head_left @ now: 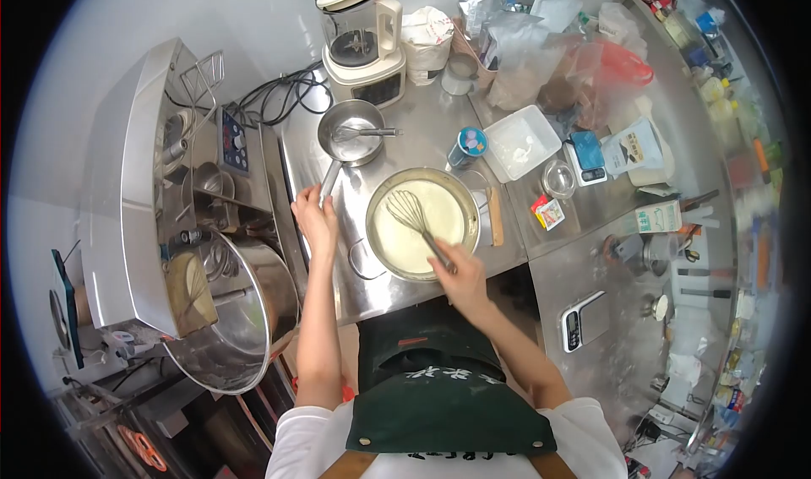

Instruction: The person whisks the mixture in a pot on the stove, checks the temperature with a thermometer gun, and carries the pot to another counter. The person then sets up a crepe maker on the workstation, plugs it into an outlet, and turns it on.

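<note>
A wide metal bowl (pixel 475 230) of smooth, pale yellow liquid (pixel 439 217) stands on the steel counter in front of me. My right hand (pixel 461 278) is closed round the handle of a wire whisk (pixel 409 210), whose loops are over the liquid; how deep they dip I cannot tell. To the left, my left hand (pixel 318 219) grips the long handle of a small steel saucepan (pixel 334 154). That pan sits behind the bowl, with a second, smaller whisk (pixel 372 132) lying in it.
A blender (pixel 365 44) stands at the back. Right of the bowl are a blue-lidded can (pixel 467 147), a white plastic tub (pixel 522 144) and a wooden-handled tool (pixel 496 217). A stand mixer with a large steel bowl (pixel 269 310) is at left; a scale (pixel 585 321) lies at right.
</note>
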The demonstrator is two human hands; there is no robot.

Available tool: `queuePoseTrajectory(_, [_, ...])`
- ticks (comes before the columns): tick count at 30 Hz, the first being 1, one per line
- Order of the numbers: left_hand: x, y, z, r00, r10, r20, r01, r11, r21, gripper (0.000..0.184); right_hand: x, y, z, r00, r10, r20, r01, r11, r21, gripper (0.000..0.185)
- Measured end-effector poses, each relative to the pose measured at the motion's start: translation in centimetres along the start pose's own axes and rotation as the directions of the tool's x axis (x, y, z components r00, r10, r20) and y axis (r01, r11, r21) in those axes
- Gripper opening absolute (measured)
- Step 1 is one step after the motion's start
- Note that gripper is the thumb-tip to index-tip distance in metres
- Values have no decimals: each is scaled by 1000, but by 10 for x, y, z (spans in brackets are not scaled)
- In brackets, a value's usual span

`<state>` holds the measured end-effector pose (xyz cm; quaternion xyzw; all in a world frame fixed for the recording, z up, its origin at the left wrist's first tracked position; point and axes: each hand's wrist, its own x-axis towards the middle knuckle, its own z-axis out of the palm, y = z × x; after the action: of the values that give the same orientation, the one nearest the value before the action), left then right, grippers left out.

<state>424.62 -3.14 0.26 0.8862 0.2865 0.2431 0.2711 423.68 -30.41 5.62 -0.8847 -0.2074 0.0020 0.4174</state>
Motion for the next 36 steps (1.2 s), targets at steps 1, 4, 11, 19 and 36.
queuePoseTrajectory(1, [-13, 6, -6, 1000, 11, 28, -10, 1000, -23, 33, 13, 2, -2, 1000, 9, -12, -8, 996, 83, 25])
queuePoseTrajectory(4, [-49, 6, -18, 993, -7, 115, 19, 994, -104, 34, 37, 31, -12, 988, -126, -87, 136, 983, 124, 18])
queuePoseTrajectory(11, [-110, -10, -23, 881, -237, 410, 369, 886, -282, 44, -21, -5, -54, 983, -108, 151, 105, 994, 24, 14])
queuePoseTrajectory(19, [-116, -8, -18, 848, -308, 431, 471, 813, -344, 49, -12, 4, -46, 981, -129, 142, 168, 937, -308, 16])
queuePoseTrajectory(36, [-120, -11, -16, 833, -324, 448, 513, 754, -409, 49, 11, 11, -12, 917, -379, 121, 387, 921, -51, 16])
